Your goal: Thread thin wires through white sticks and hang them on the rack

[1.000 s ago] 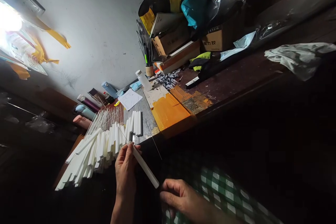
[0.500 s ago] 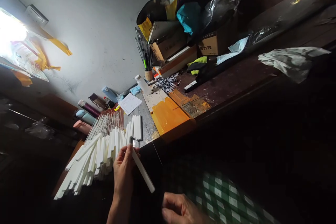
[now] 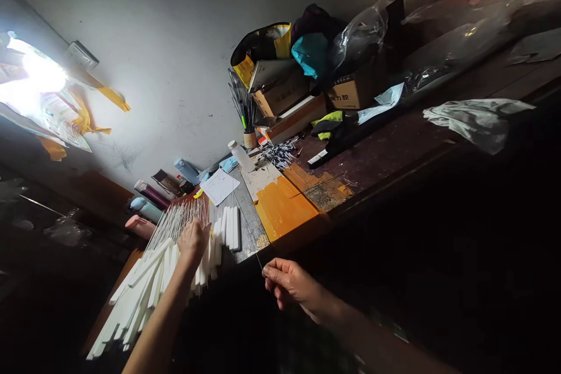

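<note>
My left hand [image 3: 194, 238] is closed above a heap of white foam-like sticks [image 3: 144, 280] with thin wires [image 3: 179, 213] running out of their far ends. What its fingers hold, if anything, is hidden behind the hand. Right of it, a few white sticks [image 3: 230, 228] lie side by side near the table edge. My right hand [image 3: 284, 281], in front of the table's edge, pinches a thin dark wire [image 3: 259, 259] between thumb and forefinger. The wire slants up toward the grey part of the tabletop.
Orange tape [image 3: 284, 207] covers part of the table. Behind it stand a white-capped bottle [image 3: 241, 156], a pile of small black-and-white pieces [image 3: 280, 153] and cardboard boxes [image 3: 280, 96]. A paper sheet [image 3: 220, 186] and several flasks [image 3: 146, 209] sit at the back left.
My left hand has moved up and left onto the heap, and the white stick it held no longer shows there. My right hand has risen and now pinches a wire.
</note>
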The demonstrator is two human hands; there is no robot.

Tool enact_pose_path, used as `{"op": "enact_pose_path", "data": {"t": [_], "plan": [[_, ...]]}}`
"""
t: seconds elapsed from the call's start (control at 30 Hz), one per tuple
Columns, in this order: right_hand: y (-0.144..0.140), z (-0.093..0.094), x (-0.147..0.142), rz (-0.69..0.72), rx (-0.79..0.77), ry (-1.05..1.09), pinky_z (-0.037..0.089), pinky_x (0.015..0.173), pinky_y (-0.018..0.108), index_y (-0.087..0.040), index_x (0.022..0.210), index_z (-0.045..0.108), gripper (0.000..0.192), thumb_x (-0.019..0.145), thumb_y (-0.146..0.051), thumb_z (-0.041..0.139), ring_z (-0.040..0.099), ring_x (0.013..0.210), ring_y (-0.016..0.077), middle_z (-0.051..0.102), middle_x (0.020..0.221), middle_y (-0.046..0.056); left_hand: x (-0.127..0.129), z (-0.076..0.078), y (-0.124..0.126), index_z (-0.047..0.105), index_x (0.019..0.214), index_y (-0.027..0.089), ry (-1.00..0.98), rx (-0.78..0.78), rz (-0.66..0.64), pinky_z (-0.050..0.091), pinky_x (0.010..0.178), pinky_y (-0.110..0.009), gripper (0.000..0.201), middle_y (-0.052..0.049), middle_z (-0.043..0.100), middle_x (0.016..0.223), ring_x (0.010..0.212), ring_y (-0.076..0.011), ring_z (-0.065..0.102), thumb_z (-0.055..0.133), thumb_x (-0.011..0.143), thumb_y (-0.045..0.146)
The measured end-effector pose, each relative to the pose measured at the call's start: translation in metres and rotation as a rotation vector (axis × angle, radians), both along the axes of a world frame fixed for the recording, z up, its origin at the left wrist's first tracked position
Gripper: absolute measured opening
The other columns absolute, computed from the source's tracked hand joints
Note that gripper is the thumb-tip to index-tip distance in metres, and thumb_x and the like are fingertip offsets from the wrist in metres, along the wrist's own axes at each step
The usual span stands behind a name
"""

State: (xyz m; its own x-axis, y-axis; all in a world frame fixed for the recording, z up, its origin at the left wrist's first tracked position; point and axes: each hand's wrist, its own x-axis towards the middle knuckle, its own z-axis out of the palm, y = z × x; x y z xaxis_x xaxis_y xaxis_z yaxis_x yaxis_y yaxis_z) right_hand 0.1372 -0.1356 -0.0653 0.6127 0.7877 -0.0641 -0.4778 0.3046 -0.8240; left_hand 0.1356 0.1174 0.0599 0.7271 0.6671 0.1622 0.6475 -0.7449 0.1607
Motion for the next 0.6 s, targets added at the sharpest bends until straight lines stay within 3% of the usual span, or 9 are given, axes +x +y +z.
{"op": "enact_pose_path", "data": {"t": [0.1,0.2,0.3,0.43,0.6], "plan": [[0.002,0.001,-0.001,0.01,0.024,0.017,0.043,0.043,0.019,-0.016,0.078,0.053,0.049,0.07,-0.061,0.07,0.044,0.046,0.0038,0.058,0.067,-0.004,0.014,-0.012,-0.024,0.064,0.095,0.015,0.067,0.146,-0.069,0.046,0.088,-0.046,0.031,-0.009,0.067,0.104,0.099,-0.0238,0.062,0.051,0.093,0.043],[0.004,0.0,-0.005,0.013,0.041,0.035,0.043,0.043,0.018,-0.016,0.082,0.054,0.049,0.072,-0.063,0.067,0.044,0.046,0.0035,0.057,0.07,-0.004,0.028,-0.027,-0.05,0.065,0.092,0.015,0.162,0.18,-0.148,0.047,0.085,-0.043,0.039,-0.01,0.069,0.099,0.095,-0.024,0.064,0.051,0.091,0.052],[0.005,0.0,-0.007,0.033,0.049,0.034,0.044,0.042,0.018,-0.016,0.081,0.054,0.048,0.07,-0.06,0.071,0.043,0.046,0.0035,0.055,0.068,-0.005,0.037,-0.037,-0.067,0.064,0.098,0.014,0.211,0.209,-0.146,0.047,0.085,-0.042,0.04,-0.012,0.069,0.102,0.095,-0.0247,0.064,0.053,0.089,0.051],[-0.003,0.005,-0.007,0.042,0.05,0.006,0.044,0.041,0.018,-0.016,0.08,0.055,0.047,0.071,-0.058,0.072,0.042,0.044,0.0038,0.055,0.063,-0.006,0.037,-0.037,-0.077,0.063,0.102,0.013,0.239,0.236,-0.125,0.048,0.085,-0.043,0.031,-0.01,0.068,0.102,0.094,-0.0232,0.064,0.052,0.092,0.04],[-0.019,0.006,-0.009,-0.042,0.015,-0.115,0.038,0.039,0.017,-0.016,0.09,0.062,0.051,0.079,-0.066,0.06,0.043,0.04,0.0031,0.054,0.067,-0.005,0.026,-0.038,-0.088,0.061,0.107,0.013,0.237,0.241,-0.152,0.048,0.086,-0.042,0.026,-0.01,0.067,0.107,0.096,-0.0227,0.064,0.05,0.095,0.032]]}}
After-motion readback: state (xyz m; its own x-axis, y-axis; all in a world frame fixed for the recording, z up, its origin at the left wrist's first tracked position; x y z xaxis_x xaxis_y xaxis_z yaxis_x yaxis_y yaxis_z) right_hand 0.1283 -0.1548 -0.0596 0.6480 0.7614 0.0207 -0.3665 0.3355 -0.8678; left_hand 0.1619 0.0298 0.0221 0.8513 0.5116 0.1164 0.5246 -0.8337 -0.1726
